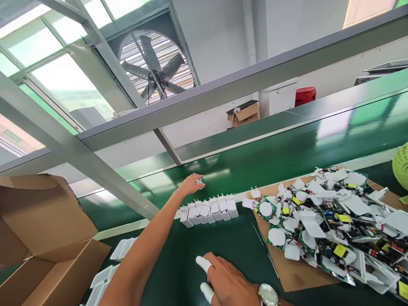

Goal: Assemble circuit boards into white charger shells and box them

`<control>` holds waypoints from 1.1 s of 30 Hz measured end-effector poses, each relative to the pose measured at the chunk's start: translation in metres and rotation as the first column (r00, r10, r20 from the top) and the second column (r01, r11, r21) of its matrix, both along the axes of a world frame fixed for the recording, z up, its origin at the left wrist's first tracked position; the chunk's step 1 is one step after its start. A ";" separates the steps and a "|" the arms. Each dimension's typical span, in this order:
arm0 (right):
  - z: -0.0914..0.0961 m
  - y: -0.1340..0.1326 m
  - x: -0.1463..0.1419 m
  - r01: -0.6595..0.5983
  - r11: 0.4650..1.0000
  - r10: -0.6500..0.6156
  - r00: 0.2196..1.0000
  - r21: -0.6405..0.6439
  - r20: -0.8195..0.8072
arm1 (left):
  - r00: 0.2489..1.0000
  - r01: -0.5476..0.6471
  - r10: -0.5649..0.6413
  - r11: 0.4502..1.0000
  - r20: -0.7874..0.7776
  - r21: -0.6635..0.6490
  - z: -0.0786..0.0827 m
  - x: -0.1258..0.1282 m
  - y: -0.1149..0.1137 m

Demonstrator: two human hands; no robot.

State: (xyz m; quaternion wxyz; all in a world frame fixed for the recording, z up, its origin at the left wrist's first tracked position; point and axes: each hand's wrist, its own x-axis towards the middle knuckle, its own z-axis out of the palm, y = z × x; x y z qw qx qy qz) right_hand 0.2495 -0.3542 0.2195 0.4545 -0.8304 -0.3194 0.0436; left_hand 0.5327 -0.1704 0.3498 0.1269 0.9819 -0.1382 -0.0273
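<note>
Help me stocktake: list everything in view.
Bladed fan: 1, dark, upper left
Cardboard boxes: 2, brown, left and background
Pronged plastic casings: about eight, white, centre
Smooth belt: 1, green, beyond casings
Worktop: 1, green, foreground
Plastic shells: several, white, lower left
Circuitry and plastic heap: uncountable, multicoloured, right
Cardboard sheet: 1, brown, under heap
Thin rods: count unclear, dark, sheet edge
Perforated object: 1, lime, right edge
Watch: 1, silver, right wrist
Left hand: 1, over belt
Right hand: 1, lower centre

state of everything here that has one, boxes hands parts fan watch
Large cardboard box: open, flap up
Small cardboard box: looks open
Left hand: curled, grip unclear
Right hand: open, two fingers capped white
White plug cases: lined up in a row
Circuit boards: heaped loosely
Watch: worn on right wrist
Fan: can't tell if turning
</note>
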 end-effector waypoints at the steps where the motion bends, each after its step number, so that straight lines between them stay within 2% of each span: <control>1: -0.002 0.001 0.000 0.007 1.000 -0.007 1.000 -0.006 -0.013 | 1.000 0.004 -0.004 1.000 -0.002 0.019 -0.001 0.005 -0.001; 5: 0.001 0.004 0.004 0.033 0.999 -0.034 0.998 -0.005 -0.048 | 0.999 -0.018 0.016 0.998 0.027 0.059 0.001 0.011 0.005; 7: 0.010 0.002 0.006 -0.011 1.000 0.011 1.000 -0.019 -0.016 | 0.995 -0.054 0.050 0.997 0.082 0.059 0.008 0.005 0.011; 9: 0.020 -0.003 0.008 -0.069 0.997 0.071 0.996 -0.039 0.049 | 0.986 -0.091 0.082 0.995 0.148 0.051 0.021 -0.008 0.021; 11: 0.029 -0.007 0.008 -0.098 0.994 0.103 0.989 -0.045 0.102 | 0.972 -0.123 0.111 0.991 0.205 0.047 0.036 -0.031 0.036; 14: 0.036 -0.011 0.008 -0.085 0.996 0.087 0.990 -0.021 0.114 | 0.959 -0.166 0.147 0.984 0.244 0.058 0.053 -0.089 0.061; 16: 0.036 -0.012 0.008 -0.083 0.996 0.082 0.993 0.008 0.090 | 0.963 -0.171 0.146 0.981 0.228 0.094 0.053 -0.140 0.071; 18: 0.034 -0.012 0.008 -0.069 0.996 0.066 0.996 0.054 0.057 | 0.985 -0.119 0.098 0.983 0.141 0.142 0.040 -0.194 0.068; 20: 0.031 -0.011 0.008 -0.051 0.994 0.049 0.998 0.097 0.031 | 0.999 -0.021 0.016 0.985 0.034 0.171 0.022 -0.241 0.054; 23: 0.030 -0.013 0.006 -0.047 0.992 0.049 0.999 0.115 -0.021 | 0.995 0.092 -0.086 0.982 -0.047 0.165 0.002 -0.286 0.030; 26: 0.034 -0.014 0.005 -0.027 0.996 0.039 0.988 0.087 -0.149 | 0.996 0.083 -0.082 0.996 -0.024 0.026 0.007 -0.300 0.029; 29: 0.041 -0.008 0.007 -0.018 0.999 0.030 0.971 0.049 -0.236 | 0.997 0.067 -0.060 0.984 0.048 -0.163 0.021 -0.295 0.049; 31: 0.044 0.001 0.011 -0.045 0.997 0.059 0.974 0.064 -0.219 | 0.994 0.107 -0.109 0.960 0.005 -0.257 0.023 -0.286 0.060; 33: 0.045 0.013 0.014 -0.075 0.992 0.093 0.977 0.099 -0.193 | 0.980 0.127 -0.170 0.937 -0.105 -0.325 0.019 -0.276 0.064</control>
